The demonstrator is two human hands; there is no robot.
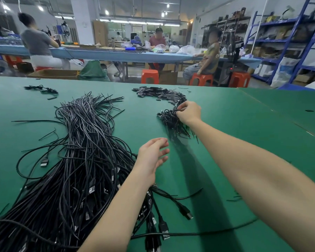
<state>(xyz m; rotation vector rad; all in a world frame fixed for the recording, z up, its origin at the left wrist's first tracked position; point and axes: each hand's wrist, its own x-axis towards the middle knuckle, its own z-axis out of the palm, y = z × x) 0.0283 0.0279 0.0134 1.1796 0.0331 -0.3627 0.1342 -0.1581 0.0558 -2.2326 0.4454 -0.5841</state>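
Head view shows the right hand [188,112] pinching at the far end of the tie pile [173,124], whose length runs away from the person, ahead and right of the slack, empty left hand [151,157] (beside the cable bundle [84,151]).

Cables [84,151] cover the left of the counter [225,142], running from the near-left corner to mid-counter. Right of them, across a gap, lies a clump of ties [171,122]. Behind the ties, tabs [162,93] spread toward the far edge. A bundle [42,89] sits far left, behind the cables. The left grip [153,157] hangs over the gap between cables and ties, its forearm crossing the cables' near end. The right grip [188,112] is at the ties' far end, pinching some, just before the tabs. Beyond the counter stand stools [149,76], with a box [53,73] on the floor to their left, a second counter [116,54] behind them and shelves [284,40] at far right.
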